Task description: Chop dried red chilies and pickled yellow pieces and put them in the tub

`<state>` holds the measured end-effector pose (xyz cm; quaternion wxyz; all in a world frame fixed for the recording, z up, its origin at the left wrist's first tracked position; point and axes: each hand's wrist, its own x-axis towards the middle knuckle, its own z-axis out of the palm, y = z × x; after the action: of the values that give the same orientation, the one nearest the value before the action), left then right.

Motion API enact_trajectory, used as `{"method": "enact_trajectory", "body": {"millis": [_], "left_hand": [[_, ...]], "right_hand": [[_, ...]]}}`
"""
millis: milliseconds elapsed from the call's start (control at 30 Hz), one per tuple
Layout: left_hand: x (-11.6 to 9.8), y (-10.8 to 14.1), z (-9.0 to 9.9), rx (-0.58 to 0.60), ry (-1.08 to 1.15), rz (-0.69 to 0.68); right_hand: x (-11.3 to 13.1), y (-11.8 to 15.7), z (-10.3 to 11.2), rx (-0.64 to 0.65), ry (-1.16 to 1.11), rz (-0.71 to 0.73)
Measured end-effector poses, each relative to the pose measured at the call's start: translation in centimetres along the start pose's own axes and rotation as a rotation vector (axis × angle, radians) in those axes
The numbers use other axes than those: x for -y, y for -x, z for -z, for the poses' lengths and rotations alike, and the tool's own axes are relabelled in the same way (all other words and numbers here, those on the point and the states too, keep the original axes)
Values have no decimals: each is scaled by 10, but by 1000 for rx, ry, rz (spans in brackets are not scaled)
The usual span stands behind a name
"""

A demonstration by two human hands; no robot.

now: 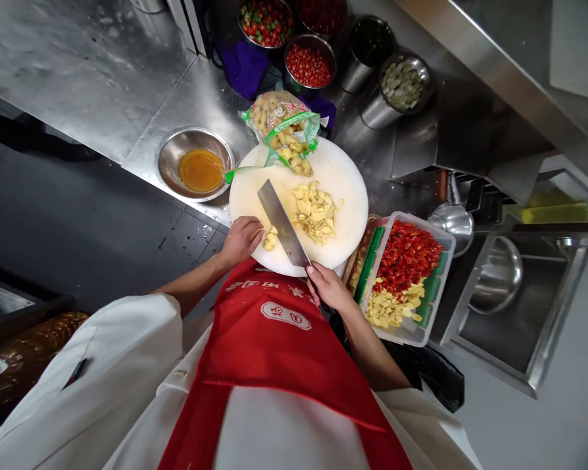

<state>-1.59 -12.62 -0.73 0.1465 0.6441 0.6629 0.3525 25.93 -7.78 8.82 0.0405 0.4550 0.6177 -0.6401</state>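
Observation:
My right hand [327,286] is closed around the handle of a cleaver [285,225], whose broad blade lies slantwise over the round white cutting board [350,176]. To the right of the blade is a pile of sliced pale-yellow ginger [318,212]. A few ginger pieces [270,239] sit left of the blade. Beside them, at the board's left edge, my left hand [244,237] has its fingers curled together; what is in them, if anything, is hidden. An opened plastic bag of ginger [287,127] rests on the board's far edge, with knobs spilling from its mouth.
Left of the board stands a steel bowl of orange-brown liquid [200,170]. A clear tub [438,294] of chopped red peppers and ginger slices is at right. Several steel pots, including chopped red chillies [310,65], line the back. A sink [500,326] lies far right.

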Motion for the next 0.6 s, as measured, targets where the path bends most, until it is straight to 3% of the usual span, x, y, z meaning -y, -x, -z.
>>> {"method": "enact_trajectory", "body": {"millis": [233, 400, 600], "left_hand": [[-19, -15, -15, 101, 17, 5], [-13, -34, -22, 186, -38, -56], [-1, -40, -19, 227, -34, -185]], "right_hand": [[-7, -11, -7, -5, -120, 18], [-10, -7, -4, -28, -130, 11], [9, 17, 11, -8, 35, 21]]}}
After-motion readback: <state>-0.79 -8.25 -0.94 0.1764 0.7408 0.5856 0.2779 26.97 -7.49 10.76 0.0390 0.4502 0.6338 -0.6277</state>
